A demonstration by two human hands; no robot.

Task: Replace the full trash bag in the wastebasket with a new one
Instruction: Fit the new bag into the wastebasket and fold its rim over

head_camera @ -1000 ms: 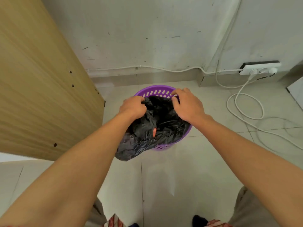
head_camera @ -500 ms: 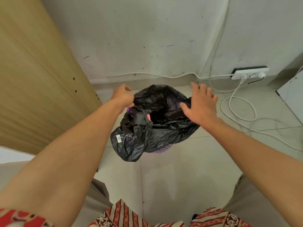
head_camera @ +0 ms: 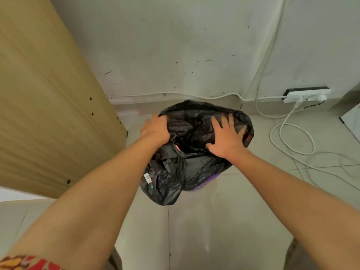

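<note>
We have the black trash bag [head_camera: 196, 137] bunched over the purple wastebasket [head_camera: 211, 179], which shows only as a sliver of wall at 5 o'clock under the plastic. Our left hand [head_camera: 155, 131] sits at 9 o'clock on the bag, its grip closed on a gathered fold of the rim, probably to anchor that side. Our right hand [head_camera: 226, 138] lies at 3 o'clock with fingers spread wide and flat on the plastic, holding nothing; we judge it is pressing the film down or feeling for the edge. A slack lobe of the bag hangs over the basket's near side at 7 o'clock, with a small white label [head_camera: 147, 177] on it. Whether this bag is the full one or the fresh one, we cannot tell. The basket stands on the tiled floor [head_camera: 214, 221] near the wall, with a wooden panel [head_camera: 48, 106] at 9 o'clock and a power strip [head_camera: 306, 95] with looped white cable [head_camera: 292, 137] at 3 o'clock.
</note>
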